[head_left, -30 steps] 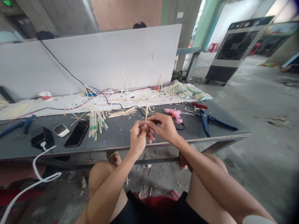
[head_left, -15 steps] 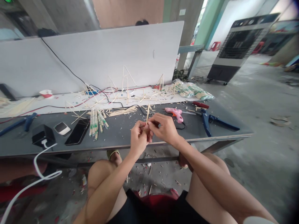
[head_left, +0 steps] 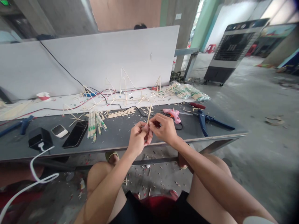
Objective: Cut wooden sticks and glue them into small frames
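Observation:
A thin wooden chopstick [head_left: 149,114] stands up at a slight tilt between my two hands, above the front edge of the grey table [head_left: 116,137]. My left hand [head_left: 137,137] is closed around its lower part. Against the stick, my right hand [head_left: 163,127] pinches with thumb and fingertips; the stick's lower end is hidden by the fingers. Behind my hands lie a row of loose sticks [head_left: 121,112] and a pink glue gun [head_left: 172,115]. To the left are wrapped chopsticks [head_left: 92,126] in clear and green packets.
Blue cutters [head_left: 203,123] and a red-handled tool [head_left: 197,105] lie at the right. At the left are a phone [head_left: 76,134], a black charger [head_left: 40,138] with white cable, and more blue pliers [head_left: 23,125]. Stick frames [head_left: 123,84] stand before the white board [head_left: 105,59].
My view has shifted slightly, so the table sits a little lower and further left. The stick leans a bit more to the right; both hands keep their grip.

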Action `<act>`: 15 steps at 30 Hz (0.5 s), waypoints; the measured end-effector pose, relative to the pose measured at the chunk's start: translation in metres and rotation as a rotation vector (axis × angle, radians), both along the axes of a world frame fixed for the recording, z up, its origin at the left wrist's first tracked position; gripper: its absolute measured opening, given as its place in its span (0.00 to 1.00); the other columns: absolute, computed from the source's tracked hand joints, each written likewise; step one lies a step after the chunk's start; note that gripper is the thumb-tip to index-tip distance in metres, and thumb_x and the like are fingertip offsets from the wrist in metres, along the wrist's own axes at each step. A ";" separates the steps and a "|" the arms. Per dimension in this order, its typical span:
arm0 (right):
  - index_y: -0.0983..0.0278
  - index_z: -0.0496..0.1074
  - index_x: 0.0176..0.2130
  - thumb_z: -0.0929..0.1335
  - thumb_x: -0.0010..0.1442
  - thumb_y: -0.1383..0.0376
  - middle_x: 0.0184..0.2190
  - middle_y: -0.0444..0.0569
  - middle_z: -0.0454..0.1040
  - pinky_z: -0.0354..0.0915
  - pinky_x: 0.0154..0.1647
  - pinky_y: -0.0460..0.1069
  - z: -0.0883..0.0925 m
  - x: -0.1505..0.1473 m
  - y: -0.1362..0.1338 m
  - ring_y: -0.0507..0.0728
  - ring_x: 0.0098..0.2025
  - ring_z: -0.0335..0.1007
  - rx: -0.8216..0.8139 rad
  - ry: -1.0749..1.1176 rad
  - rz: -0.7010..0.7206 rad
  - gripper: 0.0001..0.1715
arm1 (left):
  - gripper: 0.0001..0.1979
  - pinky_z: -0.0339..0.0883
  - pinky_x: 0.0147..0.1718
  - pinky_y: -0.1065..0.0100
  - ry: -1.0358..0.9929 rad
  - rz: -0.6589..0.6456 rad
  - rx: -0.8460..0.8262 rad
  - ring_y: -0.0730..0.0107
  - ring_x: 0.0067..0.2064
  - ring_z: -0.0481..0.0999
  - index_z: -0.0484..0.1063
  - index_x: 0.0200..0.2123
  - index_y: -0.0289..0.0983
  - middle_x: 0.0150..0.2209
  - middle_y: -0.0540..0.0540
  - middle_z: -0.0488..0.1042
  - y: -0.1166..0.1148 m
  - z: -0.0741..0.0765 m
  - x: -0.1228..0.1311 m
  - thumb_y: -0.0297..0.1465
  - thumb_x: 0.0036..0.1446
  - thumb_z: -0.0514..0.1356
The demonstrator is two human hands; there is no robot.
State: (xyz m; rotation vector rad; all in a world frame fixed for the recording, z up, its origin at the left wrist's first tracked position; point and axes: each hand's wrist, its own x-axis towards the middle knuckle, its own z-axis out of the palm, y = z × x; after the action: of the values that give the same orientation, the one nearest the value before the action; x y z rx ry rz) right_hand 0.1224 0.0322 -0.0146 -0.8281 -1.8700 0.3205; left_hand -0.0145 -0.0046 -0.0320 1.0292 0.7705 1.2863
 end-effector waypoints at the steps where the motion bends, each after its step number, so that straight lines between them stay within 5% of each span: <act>1: 0.63 0.70 0.27 0.64 0.57 0.70 0.25 0.45 0.71 0.59 0.29 0.45 0.000 0.003 0.004 0.49 0.25 0.62 0.005 -0.007 -0.028 0.08 | 0.14 0.46 0.10 0.79 -0.002 -0.014 -0.019 0.80 0.14 0.63 0.64 0.34 0.38 0.21 0.54 0.70 0.000 0.002 -0.001 0.40 0.59 0.63; 6: 0.64 0.72 0.29 0.65 0.58 0.66 0.25 0.45 0.72 0.59 0.31 0.46 0.009 0.035 0.020 0.51 0.27 0.63 -0.074 0.026 -0.265 0.09 | 0.14 0.46 0.11 0.78 0.010 -0.003 -0.034 0.79 0.15 0.63 0.66 0.36 0.37 0.21 0.53 0.70 0.002 0.007 -0.009 0.41 0.58 0.65; 11: 0.63 0.73 0.26 0.65 0.61 0.60 0.19 0.42 0.68 0.60 0.31 0.47 0.021 0.072 0.008 0.51 0.23 0.61 -0.484 -0.307 0.110 0.15 | 0.14 0.58 0.16 0.74 0.047 0.221 0.037 0.74 0.21 0.71 0.71 0.37 0.35 0.26 0.49 0.74 0.016 0.002 -0.033 0.40 0.58 0.65; 13: 0.63 0.77 0.36 0.68 0.58 0.61 0.26 0.44 0.75 0.64 0.33 0.48 0.016 0.093 0.011 0.52 0.27 0.68 -0.575 -0.325 0.168 0.10 | 0.14 0.62 0.19 0.74 0.070 0.315 0.055 0.74 0.25 0.74 0.74 0.37 0.34 0.29 0.47 0.74 0.024 -0.002 -0.043 0.40 0.57 0.66; 15: 0.63 0.76 0.50 0.67 0.57 0.64 0.38 0.51 0.80 0.66 0.40 0.50 0.005 0.124 0.023 0.55 0.36 0.74 -0.527 -0.238 -0.015 0.21 | 0.14 0.62 0.21 0.74 0.076 0.358 0.060 0.75 0.27 0.73 0.76 0.37 0.34 0.29 0.47 0.74 0.030 -0.005 -0.050 0.39 0.56 0.67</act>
State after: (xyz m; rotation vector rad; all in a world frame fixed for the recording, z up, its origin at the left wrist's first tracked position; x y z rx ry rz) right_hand 0.2463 0.0552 -0.0097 -1.2779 -2.0264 0.7535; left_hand -0.0648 0.0253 -0.0372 1.0227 1.0115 1.5894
